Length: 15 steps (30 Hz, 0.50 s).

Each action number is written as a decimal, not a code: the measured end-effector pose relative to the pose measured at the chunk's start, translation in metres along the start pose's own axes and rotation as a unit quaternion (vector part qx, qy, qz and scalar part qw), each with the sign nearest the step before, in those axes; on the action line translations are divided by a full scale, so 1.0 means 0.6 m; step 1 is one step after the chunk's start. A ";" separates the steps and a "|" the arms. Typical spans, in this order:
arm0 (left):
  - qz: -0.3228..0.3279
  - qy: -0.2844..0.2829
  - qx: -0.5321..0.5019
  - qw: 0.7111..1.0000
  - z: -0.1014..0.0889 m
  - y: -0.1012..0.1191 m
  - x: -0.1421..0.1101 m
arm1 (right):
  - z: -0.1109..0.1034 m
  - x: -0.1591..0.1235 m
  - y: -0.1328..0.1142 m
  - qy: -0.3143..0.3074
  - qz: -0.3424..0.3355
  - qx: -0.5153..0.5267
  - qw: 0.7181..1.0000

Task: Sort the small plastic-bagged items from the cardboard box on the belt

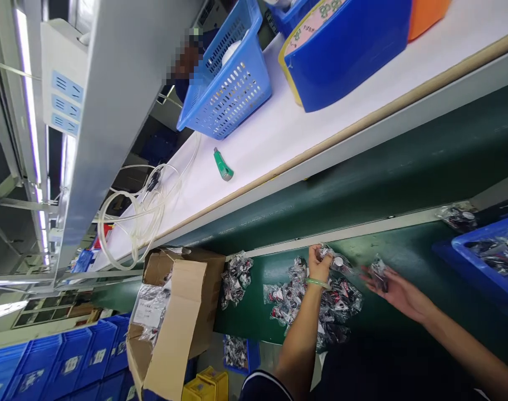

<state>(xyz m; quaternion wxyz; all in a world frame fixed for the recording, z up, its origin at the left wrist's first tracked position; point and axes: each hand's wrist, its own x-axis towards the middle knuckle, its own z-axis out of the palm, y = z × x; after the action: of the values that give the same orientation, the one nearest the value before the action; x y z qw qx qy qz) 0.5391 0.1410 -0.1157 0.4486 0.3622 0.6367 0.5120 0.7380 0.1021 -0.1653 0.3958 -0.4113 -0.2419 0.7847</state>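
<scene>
My left hand (318, 263), with a green band on its wrist, is closed on a small clear plastic packet (337, 262) above a pile of similar packets (304, 295) on the dark green bench (404, 256). To its right, my right hand (398, 289) grips another small packet (379, 274) between its fingers. The packets hold small dark and red parts that I cannot make out.
An open cardboard box (182, 312) stands left of the pile, with more packets (236, 278) beside it. A blue bin (488, 256) sits at right. The white shelf behind carries a blue basket (229, 83), a blue tub (350, 50), a green tool (223, 165) and coiled tubing (141, 214). Blue crates (57, 362) are stacked at lower left.
</scene>
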 end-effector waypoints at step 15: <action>0.052 -0.042 0.017 0.998 0.025 0.041 -0.122 | 0.028 -0.079 -0.025 -0.077 0.019 -0.137 0.987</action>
<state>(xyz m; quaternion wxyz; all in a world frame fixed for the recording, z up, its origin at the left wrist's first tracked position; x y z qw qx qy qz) 0.5780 0.0840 -0.0781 0.4413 0.4237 0.6065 0.5078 0.7466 0.0708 -0.1238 0.3011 -0.4046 -0.3693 0.7806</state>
